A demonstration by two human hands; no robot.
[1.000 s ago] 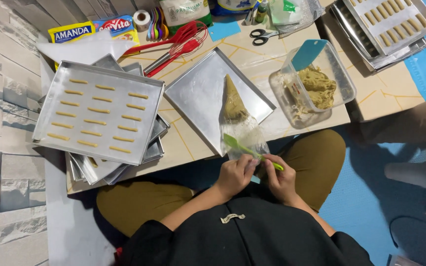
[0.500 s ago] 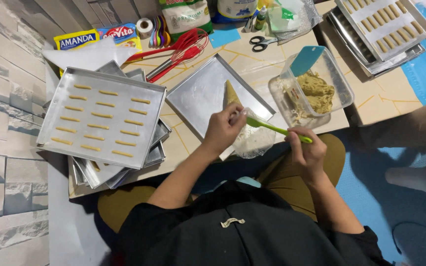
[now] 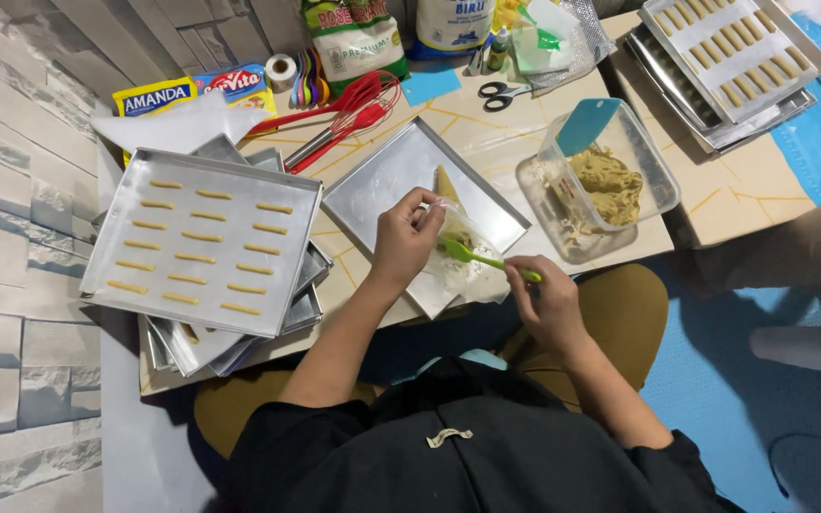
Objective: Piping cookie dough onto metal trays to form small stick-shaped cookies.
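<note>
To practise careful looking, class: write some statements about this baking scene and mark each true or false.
1. The right hand holds a green spatula. True.
2. The left hand grips a clear piping bag. True.
3. The plastic container is empty. False: it holds dough.
4. The scissors lie on the blue floor. False: they lie on the table.
5. The top tray of the stack carries rows of dough sticks. True.

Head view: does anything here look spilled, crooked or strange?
Mostly orderly. The stack of empty trays under the filled tray is fanned out unevenly, with corners past the table edge. The plastic tub is smeared with dough inside. Nothing is spilled.
</note>
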